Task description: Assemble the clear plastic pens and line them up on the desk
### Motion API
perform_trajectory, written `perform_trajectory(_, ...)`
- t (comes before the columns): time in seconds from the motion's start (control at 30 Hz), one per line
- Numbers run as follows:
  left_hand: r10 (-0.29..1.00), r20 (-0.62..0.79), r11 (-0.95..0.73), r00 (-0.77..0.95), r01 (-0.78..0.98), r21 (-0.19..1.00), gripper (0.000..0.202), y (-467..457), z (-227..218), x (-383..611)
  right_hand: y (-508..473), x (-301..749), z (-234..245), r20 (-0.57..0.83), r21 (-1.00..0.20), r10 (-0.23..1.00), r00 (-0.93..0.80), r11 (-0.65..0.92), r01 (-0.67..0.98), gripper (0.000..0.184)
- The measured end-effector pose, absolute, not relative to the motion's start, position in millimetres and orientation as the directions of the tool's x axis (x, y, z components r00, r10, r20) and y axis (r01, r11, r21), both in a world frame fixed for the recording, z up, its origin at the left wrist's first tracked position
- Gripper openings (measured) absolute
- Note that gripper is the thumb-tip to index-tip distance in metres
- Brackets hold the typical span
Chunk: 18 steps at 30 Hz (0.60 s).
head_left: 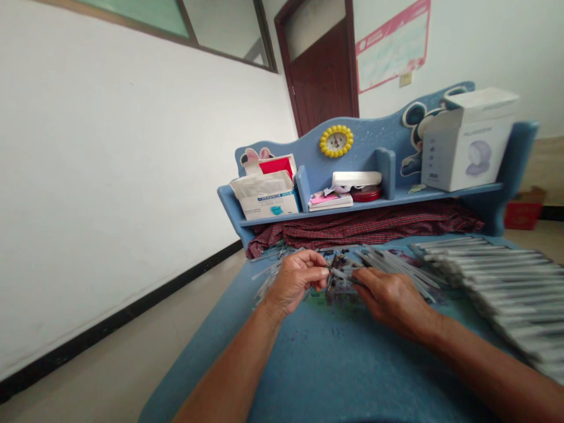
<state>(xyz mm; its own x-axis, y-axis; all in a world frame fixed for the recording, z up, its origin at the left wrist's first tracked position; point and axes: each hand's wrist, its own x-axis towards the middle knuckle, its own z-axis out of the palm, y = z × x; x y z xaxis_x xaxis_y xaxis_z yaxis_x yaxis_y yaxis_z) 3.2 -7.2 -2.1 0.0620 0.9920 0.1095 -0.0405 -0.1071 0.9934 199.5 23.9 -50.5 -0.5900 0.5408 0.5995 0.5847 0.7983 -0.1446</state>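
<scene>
My left hand (296, 281) is closed in a pinch over the middle of the desk, thumb and forefinger on something small and dark that I cannot make out. Just to its right, my right hand (393, 299) grips a thin translucent tube (339, 274), whose end points at the left fingertips. Small dark parts (338, 259) lie scattered behind the fingers. A loose fan of clear tubes (399, 267) spreads beyond my right hand, and more thin clear pieces (265, 276) lie partly hidden behind my left hand.
Rows of whitish tubes (506, 282) are stacked on the right of the blue desk (326, 370). Along the back runs a red checked cloth (361, 226) under a shelf. The shelf bears a mask box (268, 205), papers, a red round tin (365, 194) and a large white box (471, 141).
</scene>
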Motion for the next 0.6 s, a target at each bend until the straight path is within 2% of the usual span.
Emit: perform_trajectory(0.6,0.994,0.109,-0.109,0.018,-0.012,0.994,0.018,-7.6,-1.5,6.1,23.6,201.0,-47.5,0.579,-0.124,0.541,-0.610,0.798,0.590,0.015)
